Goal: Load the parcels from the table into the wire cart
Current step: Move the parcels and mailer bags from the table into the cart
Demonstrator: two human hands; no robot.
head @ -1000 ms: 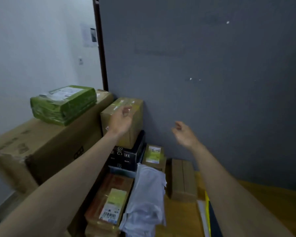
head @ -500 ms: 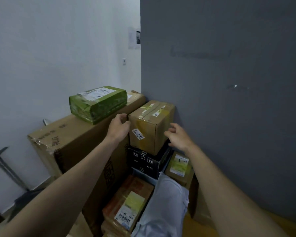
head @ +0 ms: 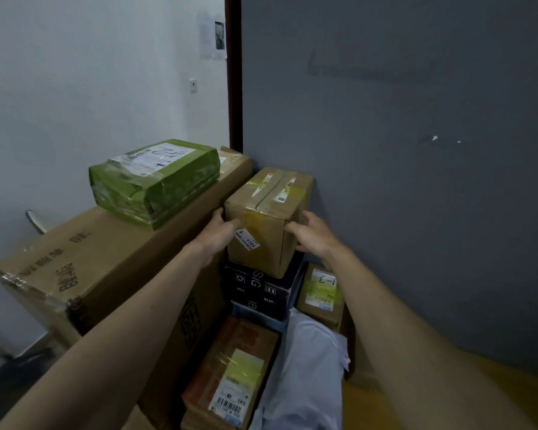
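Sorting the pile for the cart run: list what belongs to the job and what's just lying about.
Job: taped box, held by left hand and right hand; green parcel; black box; grey bag.
Lying about: wall notice; wall switch.

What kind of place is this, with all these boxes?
Probably a parcel storage or mailroom corner: labelled parcels stacked against a grey wall, a green wrapped parcel on a long carton, a barcoded box below.
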